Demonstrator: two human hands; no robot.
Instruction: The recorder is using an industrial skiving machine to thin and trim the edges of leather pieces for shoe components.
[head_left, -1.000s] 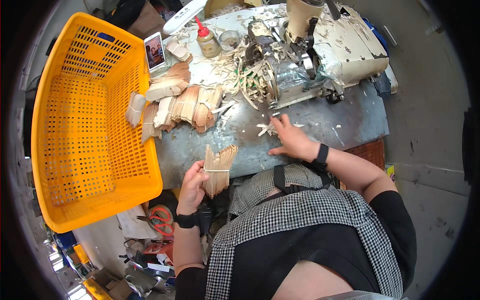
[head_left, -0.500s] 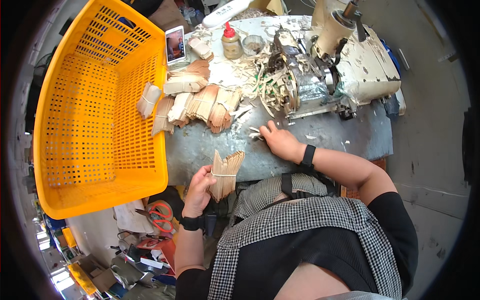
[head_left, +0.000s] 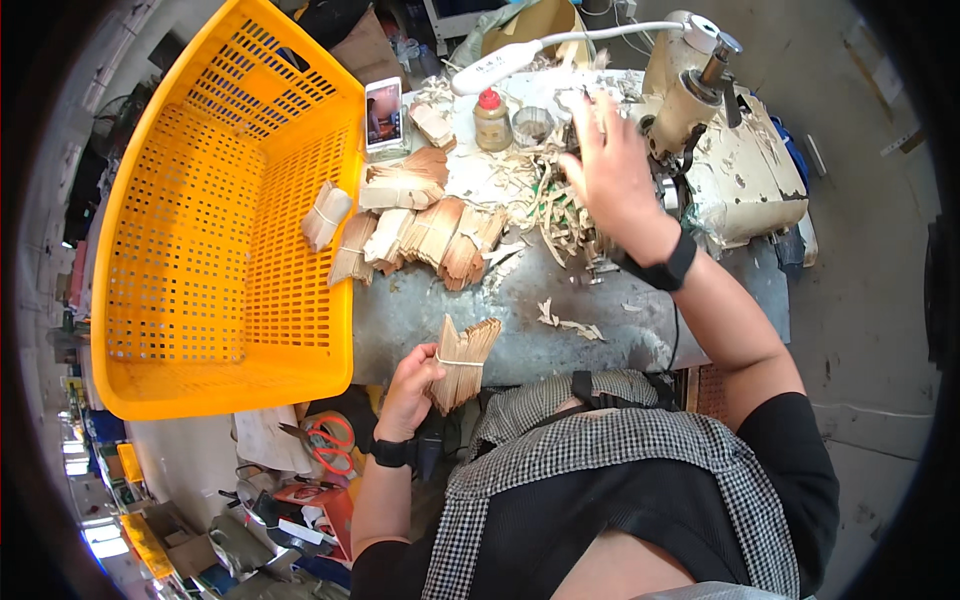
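My L hand (head_left: 408,392) grips a banded bundle (head_left: 463,372) of thin tan strips, thumb on the near face; bundle's held approx. upright w/ a slight tilt, just off the front edge of the table (head_left: 420,325), white band round its middle. My R hand (head_left: 618,178) is open, fingers spread, up over the scrap pile (head_left: 550,205) & in front of part of the machine (head_left: 735,165); can't tell if fingertips touch anything there. Dark band on each wrist. More tied bundles (head_left: 432,232) sit in a row on the table's L side, btwn the scraps & the yellow basket (head_left: 345,385); one small pale bundle (head_left: 327,216) is at the basket's R rim, tilted. Behind the row: white phone (head_left: 383,112) propped upright, screen lit, then a red-capped bottle (head_left: 492,122) w/ a clear round dish (head_left: 533,126) just to its R. White lamp head (head_left: 500,66) on a bent arm hangs above those. A few loose scraps (head_left: 572,322) lie on the grey metal near the front, btwn my hands, apart from the main pile. Orange-handled scissors (head_left: 333,443) are lower L, below the basket, near some paper (head_left: 268,440). Checked apron (head_left: 600,440) on me, black top under it.
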